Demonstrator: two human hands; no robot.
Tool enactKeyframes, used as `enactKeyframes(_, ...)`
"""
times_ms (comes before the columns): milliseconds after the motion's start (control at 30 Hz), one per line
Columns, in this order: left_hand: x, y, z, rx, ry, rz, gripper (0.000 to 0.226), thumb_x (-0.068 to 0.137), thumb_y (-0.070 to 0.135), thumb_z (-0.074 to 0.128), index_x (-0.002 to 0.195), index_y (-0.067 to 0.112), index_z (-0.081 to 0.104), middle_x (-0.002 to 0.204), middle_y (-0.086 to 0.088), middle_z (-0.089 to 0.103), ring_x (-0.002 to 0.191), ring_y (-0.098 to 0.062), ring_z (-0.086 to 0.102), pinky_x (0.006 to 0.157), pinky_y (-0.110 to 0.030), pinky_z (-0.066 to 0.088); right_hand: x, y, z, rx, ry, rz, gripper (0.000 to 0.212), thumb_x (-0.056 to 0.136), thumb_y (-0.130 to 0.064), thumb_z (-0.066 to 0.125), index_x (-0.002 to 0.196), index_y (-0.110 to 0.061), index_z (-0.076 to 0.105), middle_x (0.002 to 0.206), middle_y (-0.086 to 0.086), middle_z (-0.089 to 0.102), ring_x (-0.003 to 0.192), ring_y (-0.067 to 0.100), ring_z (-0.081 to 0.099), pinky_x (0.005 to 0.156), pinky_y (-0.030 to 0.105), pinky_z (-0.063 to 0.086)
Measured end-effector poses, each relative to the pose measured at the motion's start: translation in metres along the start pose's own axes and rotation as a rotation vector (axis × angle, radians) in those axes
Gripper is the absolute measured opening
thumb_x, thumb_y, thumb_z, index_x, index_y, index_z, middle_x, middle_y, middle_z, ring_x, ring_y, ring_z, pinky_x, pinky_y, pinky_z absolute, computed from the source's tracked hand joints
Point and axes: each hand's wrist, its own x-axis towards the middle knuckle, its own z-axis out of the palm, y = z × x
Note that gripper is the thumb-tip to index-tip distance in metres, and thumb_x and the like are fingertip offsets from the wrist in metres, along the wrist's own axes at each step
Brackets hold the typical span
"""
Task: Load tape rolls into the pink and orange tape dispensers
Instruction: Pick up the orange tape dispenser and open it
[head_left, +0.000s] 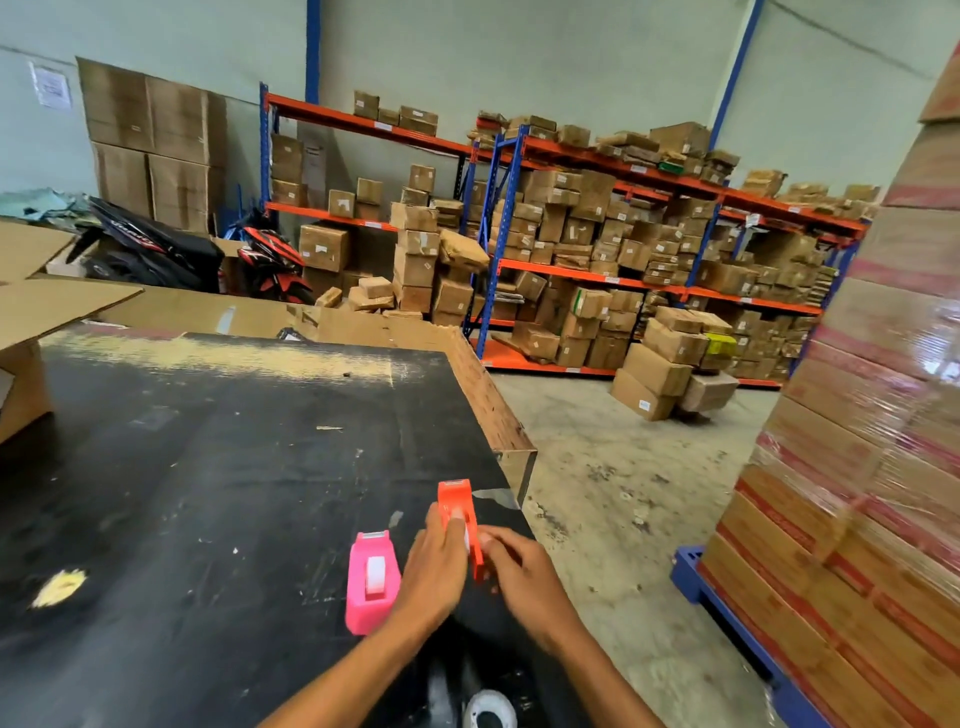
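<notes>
The orange tape dispenser (457, 501) stands near the right edge of the black table (208, 493). My left hand (434, 569) grips its left side, thumb on top. My right hand (519, 571) pinches its right rear side, where a bit of white tape roll shows between my fingers. The pink tape dispenser (371, 584) stands just left of my left hand, apart from both hands, with a white tape roll (375, 574) sitting in its slot. Most of the orange dispenser's rear is hidden by my hands.
A round white and black thing (488, 709) lies at the table's near edge. An open cardboard box (31, 332) sits at the table's far left. A wrapped pallet of boxes (857, 467) stands to the right. Shelves of cartons (597, 249) and parked motorbikes (156, 249) fill the back.
</notes>
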Motion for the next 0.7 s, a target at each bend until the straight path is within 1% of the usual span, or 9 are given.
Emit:
enactKeyframes(100,-0.002,0.002,-0.007,0.004,-0.037,0.066,0.032,0.099,0.039,0.021,0.110,0.026,0.048,0.112,-0.006,0.062,0.108,-0.024,0.054,0.098,-0.045,0.041,0.003,-0.006,0.000,0.072,0.008,-0.013,0.021,0.095,-0.016,0.052,0.107,-0.015,0.069,0.072,-0.009,0.069,0.060,-0.001,0.059,0.059,0.013,0.046)
enactKeyframes(167,0.002,0.000,-0.013,0.047,-0.001,0.099,0.036,0.099,0.036,0.022,0.116,0.019,0.049,0.113,-0.013,0.063,0.106,-0.028,0.055,0.097,-0.047,0.043,0.005,-0.012,0.003,0.100,-0.030,-0.033,0.017,0.094,-0.017,0.054,0.104,-0.015,0.068,0.063,-0.006,0.066,0.053,0.002,0.055,0.056,0.017,0.048)
enactKeyframes(233,0.004,0.001,-0.021,0.092,0.068,0.106,0.040,0.100,0.030,0.027,0.128,0.006,0.044,0.119,-0.022,0.061,0.108,-0.036,0.056,0.095,-0.047,0.045,0.009,-0.019,0.007,0.087,-0.065,-0.070,0.012,0.094,-0.017,0.056,0.098,-0.021,0.067,0.057,-0.007,0.067,0.050,0.002,0.056,0.056,0.017,0.050)
enactKeyframes(300,0.003,0.006,-0.029,0.108,0.082,0.115,0.038,0.100,0.028,0.029,0.125,0.006,0.046,0.116,-0.023,0.062,0.107,-0.038,0.058,0.093,-0.047,0.047,0.014,-0.026,0.009,0.081,-0.060,-0.095,0.011,0.093,-0.018,0.057,0.097,-0.026,0.062,0.052,-0.008,0.066,0.048,0.002,0.057,0.055,0.018,0.052)
enactKeyframes(400,-0.005,0.011,-0.045,0.089,0.070,0.122,0.034,0.098,0.039,0.025,0.107,0.020,0.052,0.099,-0.014,0.068,0.097,-0.031,0.060,0.090,-0.050,0.047,0.018,-0.038,0.012,0.097,-0.132,-0.103,0.015,0.093,-0.019,0.057,0.102,-0.030,0.059,0.060,-0.004,0.067,0.050,0.005,0.059,0.057,0.020,0.054)
enactKeyframes(533,-0.011,0.016,-0.063,0.031,0.050,0.156,0.037,0.099,0.040,0.026,0.098,0.016,0.053,0.086,-0.015,0.068,0.071,-0.022,0.058,0.073,-0.039,0.047,0.021,-0.051,0.016,0.097,-0.271,-0.151,0.018,0.091,-0.023,0.060,0.097,-0.040,0.058,0.064,-0.002,0.070,0.057,0.008,0.065,0.062,0.022,0.057)
enactKeyframes(600,-0.011,0.017,-0.070,0.044,0.073,0.145,0.038,0.099,0.040,0.025,0.096,0.013,0.052,0.086,-0.019,0.065,0.066,-0.018,0.053,0.067,-0.035,0.046,0.024,-0.053,0.015,0.083,-0.263,-0.182,0.017,0.089,-0.025,0.062,0.096,-0.040,0.058,0.066,0.001,0.071,0.059,0.011,0.065,0.061,0.022,0.056)
enactKeyframes(633,-0.011,0.018,-0.073,0.035,0.100,0.121,0.039,0.099,0.039,0.025,0.097,0.011,0.051,0.085,-0.018,0.062,0.065,-0.017,0.054,0.064,-0.033,0.047,0.027,-0.051,0.012,0.082,-0.228,-0.182,0.015,0.089,-0.025,0.062,0.097,-0.038,0.060,0.068,0.007,0.071,0.059,0.014,0.065,0.060,0.022,0.056)
enactKeyframes(700,-0.010,0.016,-0.083,-0.036,0.155,0.054,0.038,0.100,0.036,0.026,0.101,0.008,0.051,0.084,-0.011,0.055,0.066,-0.014,0.056,0.060,-0.025,0.051,0.033,-0.045,0.001,0.063,-0.148,-0.133,0.011,0.088,-0.026,0.064,0.098,-0.027,0.066,0.072,0.018,0.072,0.060,0.018,0.063,0.061,0.030,0.056)
